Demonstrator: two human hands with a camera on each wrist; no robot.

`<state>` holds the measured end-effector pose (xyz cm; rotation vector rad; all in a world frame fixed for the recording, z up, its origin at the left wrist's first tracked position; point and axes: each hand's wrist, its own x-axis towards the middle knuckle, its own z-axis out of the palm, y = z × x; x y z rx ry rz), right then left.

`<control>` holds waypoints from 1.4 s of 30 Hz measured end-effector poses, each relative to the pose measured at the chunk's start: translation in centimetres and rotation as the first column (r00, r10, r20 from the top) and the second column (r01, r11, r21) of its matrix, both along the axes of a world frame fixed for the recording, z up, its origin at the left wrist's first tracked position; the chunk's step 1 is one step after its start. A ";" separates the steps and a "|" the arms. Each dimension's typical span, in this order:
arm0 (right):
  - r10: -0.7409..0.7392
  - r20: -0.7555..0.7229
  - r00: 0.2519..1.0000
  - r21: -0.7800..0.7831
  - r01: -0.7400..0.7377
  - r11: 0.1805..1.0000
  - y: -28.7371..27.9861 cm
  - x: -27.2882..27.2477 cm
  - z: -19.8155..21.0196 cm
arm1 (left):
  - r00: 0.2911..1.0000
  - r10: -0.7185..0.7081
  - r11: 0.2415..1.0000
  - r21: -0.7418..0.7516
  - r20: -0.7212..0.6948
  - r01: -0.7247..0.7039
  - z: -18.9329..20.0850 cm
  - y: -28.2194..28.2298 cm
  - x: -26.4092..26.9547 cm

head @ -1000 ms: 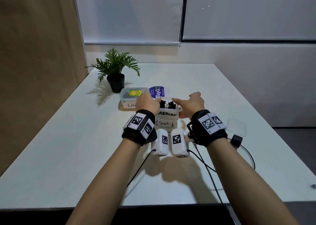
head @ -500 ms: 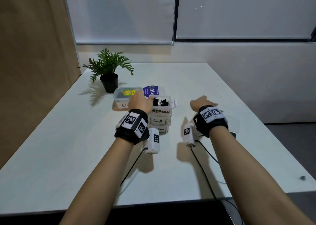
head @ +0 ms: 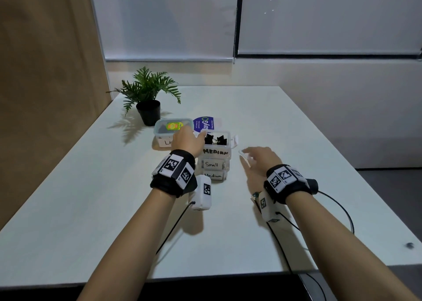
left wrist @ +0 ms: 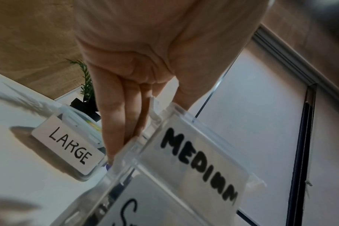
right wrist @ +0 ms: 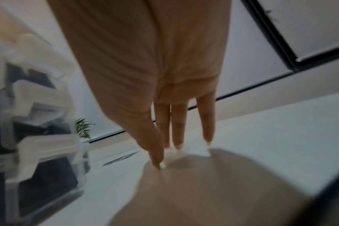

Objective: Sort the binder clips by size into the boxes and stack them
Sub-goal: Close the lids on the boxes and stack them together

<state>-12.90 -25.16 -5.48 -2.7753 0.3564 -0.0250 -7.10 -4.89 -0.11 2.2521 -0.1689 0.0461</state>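
Three clear boxes stand stacked mid-table: an open box labelled MEDIUM (head: 216, 152) (left wrist: 194, 156) on top with black binder clips (head: 215, 139) inside, a Small box (head: 212, 164) under it, and another Medium box (head: 213, 175) at the bottom. My left hand (head: 189, 140) (left wrist: 126, 119) grips the top box's left end, fingers down its side and thumb at the rim. My right hand (head: 258, 157) (right wrist: 174, 137) hovers just right of the stack, holding a clear lid (head: 242, 153) (right wrist: 222, 183) by its edge.
A lidded box labelled LARGE (head: 164, 140) (left wrist: 68, 143) sits left of the stack, with a blue packet (head: 204, 123) behind it. A potted plant (head: 148, 95) stands at the back left. A small black device (head: 312, 184) with a cable lies by my right wrist.
My right hand left the top box, reached right to the clear lid on the table, and now carries it back toward the stack. My left hand stayed on the top box.
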 end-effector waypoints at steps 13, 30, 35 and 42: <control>-0.176 -0.057 0.983 -0.221 0.160 0.962 -0.1 1.3 1.3 | 0.994 -0.024 0.994 -0.106 -0.103 0.013 0.6 2.2 -0.3; 0.148 0.400 0.905 0.432 -0.328 0.840 3.3 2.7 10.8 | 0.990 -0.056 0.970 -0.241 -0.125 0.025 0.1 2.2 0.4; 0.247 0.234 0.940 0.285 -0.310 0.907 3.2 3.5 8.3 | 0.982 -0.056 0.958 -0.287 -0.181 0.002 0.4 2.2 0.1; 0.257 0.214 0.942 0.173 -0.296 0.940 4.8 4.4 8.2 | 0.979 -0.068 0.955 -0.297 -0.190 0.009 1.3 2.0 -0.8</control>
